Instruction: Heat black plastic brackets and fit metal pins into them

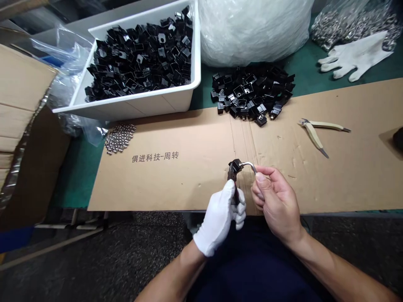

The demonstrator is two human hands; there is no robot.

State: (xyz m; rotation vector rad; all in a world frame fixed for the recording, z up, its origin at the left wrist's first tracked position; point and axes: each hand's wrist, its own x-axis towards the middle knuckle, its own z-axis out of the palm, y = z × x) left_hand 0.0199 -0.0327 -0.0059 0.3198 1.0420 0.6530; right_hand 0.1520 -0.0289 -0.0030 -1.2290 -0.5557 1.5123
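Note:
My left hand (219, 212), in a white glove, is closed around the handles of dark pliers (232, 174). At the jaws of these pliers sits a small black plastic housing (236, 163). My bare right hand (277, 201) pinches a bent silver hex key (251, 164). Its short end reaches left and meets a small metal fitting on the side of the housing. Both hands are above the front edge of a cardboard sheet (195, 180). The lower part of the pliers is hidden by my gloved fingers.
Behind lie a pile of black housings (252, 94) and a white bin (135, 105) full of them. Small metal pieces (119, 138) cluster at left, cream-handled nippers (315, 130) at right. A white glove (355, 56), a bag of metal parts (355, 27) and a large plastic bundle (255, 31) stand farther back.

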